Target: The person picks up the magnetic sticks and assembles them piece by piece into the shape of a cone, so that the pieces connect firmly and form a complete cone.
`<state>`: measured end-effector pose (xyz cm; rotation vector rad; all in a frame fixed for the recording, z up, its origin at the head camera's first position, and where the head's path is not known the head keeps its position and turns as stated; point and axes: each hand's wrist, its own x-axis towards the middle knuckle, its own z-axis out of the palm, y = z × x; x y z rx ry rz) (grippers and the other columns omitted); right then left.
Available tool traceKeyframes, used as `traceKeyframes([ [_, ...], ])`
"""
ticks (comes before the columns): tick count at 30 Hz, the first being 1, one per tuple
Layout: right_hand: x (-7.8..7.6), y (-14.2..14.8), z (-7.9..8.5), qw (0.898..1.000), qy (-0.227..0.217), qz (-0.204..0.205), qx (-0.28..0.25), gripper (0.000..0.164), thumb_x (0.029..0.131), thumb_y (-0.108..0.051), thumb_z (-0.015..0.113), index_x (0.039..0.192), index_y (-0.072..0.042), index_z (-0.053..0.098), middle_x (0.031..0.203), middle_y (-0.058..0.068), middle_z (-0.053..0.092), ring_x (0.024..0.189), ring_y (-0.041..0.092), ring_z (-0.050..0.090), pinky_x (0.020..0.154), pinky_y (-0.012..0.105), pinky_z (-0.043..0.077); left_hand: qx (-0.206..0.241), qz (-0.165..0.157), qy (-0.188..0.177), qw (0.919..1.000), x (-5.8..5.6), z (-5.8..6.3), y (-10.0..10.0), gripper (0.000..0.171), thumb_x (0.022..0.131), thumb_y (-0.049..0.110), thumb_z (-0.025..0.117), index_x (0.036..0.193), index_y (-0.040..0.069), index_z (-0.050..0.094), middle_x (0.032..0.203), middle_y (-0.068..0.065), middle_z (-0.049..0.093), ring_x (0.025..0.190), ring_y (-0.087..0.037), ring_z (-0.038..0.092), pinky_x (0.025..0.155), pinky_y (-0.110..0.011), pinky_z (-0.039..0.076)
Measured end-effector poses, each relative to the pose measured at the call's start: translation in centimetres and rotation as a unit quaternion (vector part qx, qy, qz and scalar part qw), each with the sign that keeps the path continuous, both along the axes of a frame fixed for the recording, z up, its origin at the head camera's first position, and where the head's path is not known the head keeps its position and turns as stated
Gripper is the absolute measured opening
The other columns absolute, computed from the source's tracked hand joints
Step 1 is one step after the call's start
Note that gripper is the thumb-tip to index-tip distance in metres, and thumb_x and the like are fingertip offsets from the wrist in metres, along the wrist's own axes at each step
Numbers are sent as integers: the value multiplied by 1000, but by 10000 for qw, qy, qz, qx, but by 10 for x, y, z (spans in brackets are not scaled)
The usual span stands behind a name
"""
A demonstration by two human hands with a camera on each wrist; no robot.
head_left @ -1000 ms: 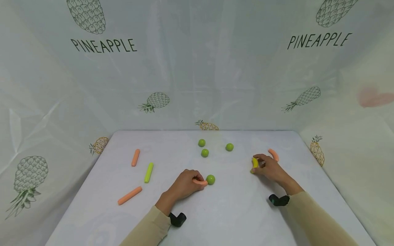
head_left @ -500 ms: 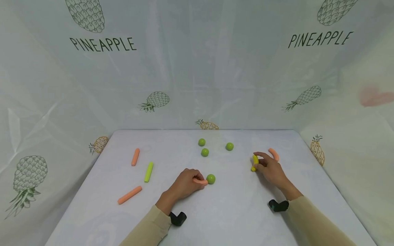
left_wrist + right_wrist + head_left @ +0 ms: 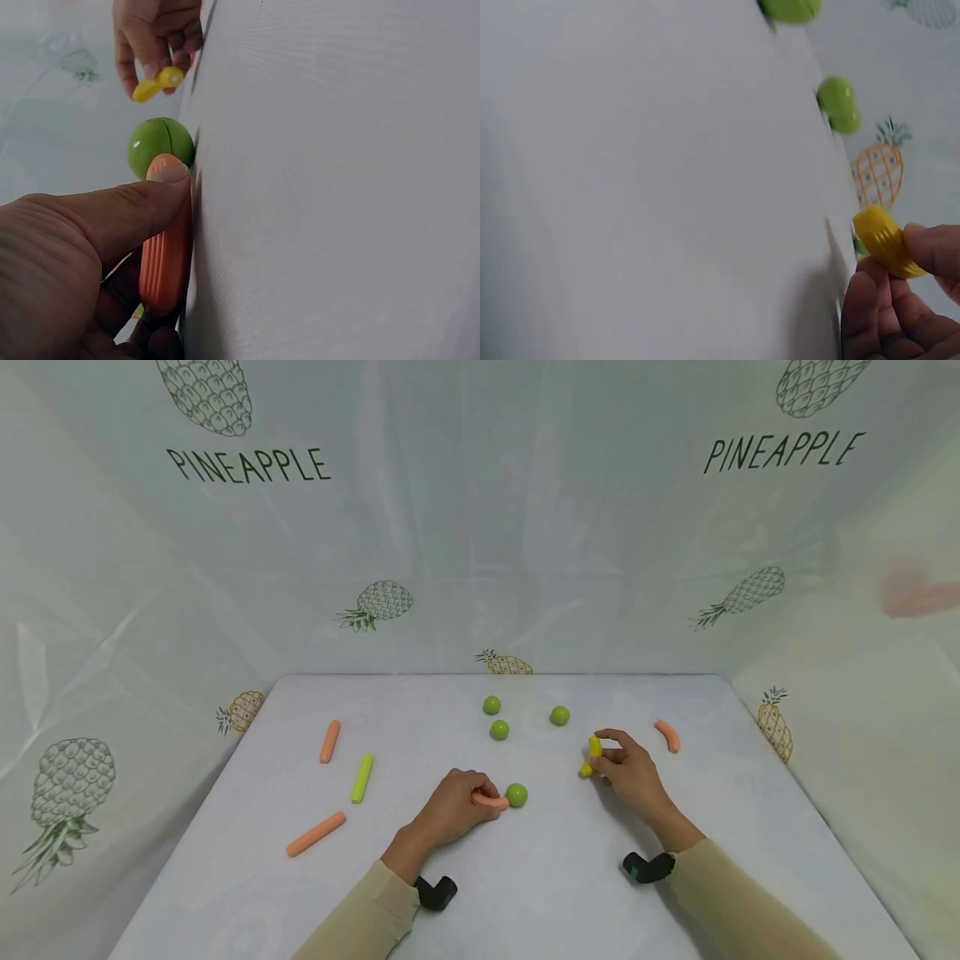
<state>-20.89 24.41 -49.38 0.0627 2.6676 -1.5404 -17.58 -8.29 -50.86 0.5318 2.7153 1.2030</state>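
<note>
Presently, seen from your head, your left grip (image 3: 459, 807) pinches a curved orange piece (image 3: 165, 266) at its three o'clock, with a green ball (image 3: 517, 795) right at that piece's tip. Your right grip (image 3: 628, 774) pinches a curved yellow piece (image 3: 595, 747) at its ten o'clock, raised off the tabletop (image 3: 547, 885); a spare orange stick (image 3: 669, 737) lies between one and two o'clock.

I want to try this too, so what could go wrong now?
The left grip holds a curved orange piece right beside a green ball; a nudge might send the ball rolling. The right grip pinches a curved yellow piece by fingertips, so it might slip out.
</note>
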Motion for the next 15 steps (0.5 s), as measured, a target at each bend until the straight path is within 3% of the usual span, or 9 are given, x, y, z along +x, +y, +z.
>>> traceKeyframes([
  [7, 3, -43, -1, 9964, -417, 123, -734, 48, 100, -12, 72, 145, -14, 57, 125, 21, 71, 86, 20, 70, 74, 29, 60, -94, 32, -1, 10000, -1, 0, 2, 12, 91, 26, 86, 97, 27, 76, 95, 15, 69, 95, -11, 54, 82, -29, 47],
  [15, 5, -74, -4, 9934, -505, 234, -1000, 46, 98, -8, 72, 142, -14, 60, 116, 18, 74, 77, 19, 70, 69, 29, 61, -145, -46, 38, 9999, -2, -1, 2, 10, 92, 28, 85, 99, 28, 77, 97, 16, 70, 96, -10, 54, 84, -28, 47],
])
